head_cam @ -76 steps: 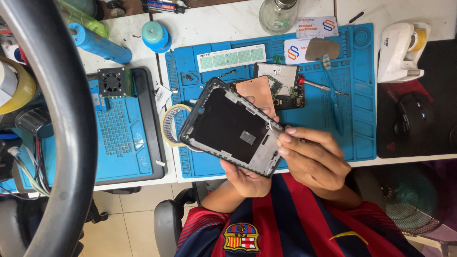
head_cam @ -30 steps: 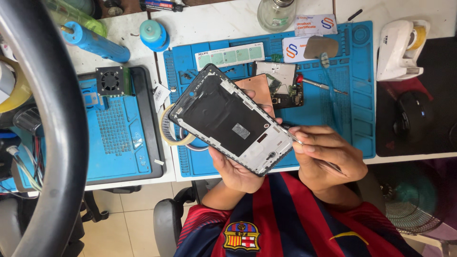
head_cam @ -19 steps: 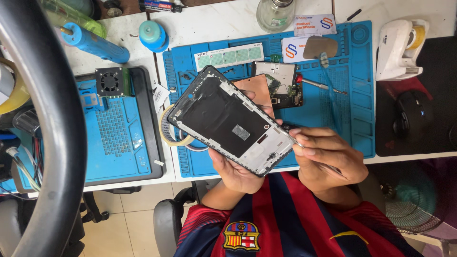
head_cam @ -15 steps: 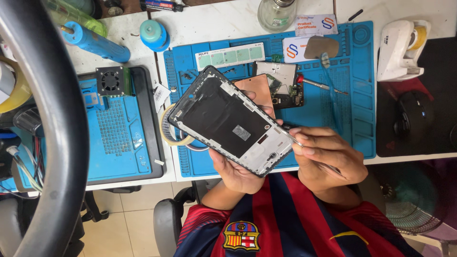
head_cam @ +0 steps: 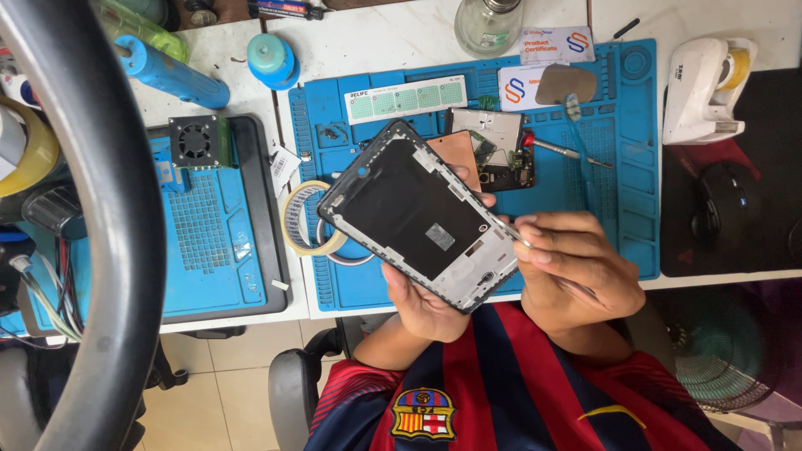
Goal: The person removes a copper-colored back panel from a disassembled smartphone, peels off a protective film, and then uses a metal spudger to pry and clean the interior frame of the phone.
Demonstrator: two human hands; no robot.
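My left hand (head_cam: 426, 305) grips a black phone frame (head_cam: 409, 213) from below, holding it tilted above the blue work mat (head_cam: 618, 167). The frame's inner side faces up, with a grey section at its lower end. My right hand (head_cam: 576, 267) is just right of the frame and pinches thin metal tweezers (head_cam: 511, 234). Their tip touches the frame's lower right edge. Behind the frame, a copper-coloured plate and a circuit board (head_cam: 493, 146) lie on the mat.
A tape roll (head_cam: 301, 219) lies left of the frame. A second blue mat carries a small fan (head_cam: 194, 140). A white tape dispenser (head_cam: 702, 92), a mouse (head_cam: 727, 213) on a black pad, blue bottles (head_cam: 171, 71) and a glass jar (head_cam: 489, 25) stand around. A black ring (head_cam: 109, 209) curves across the left.
Since the earliest frame the phone frame has shifted slightly up and left, and my right hand has moved out to its lower right edge. Over the last second almost nothing has moved.
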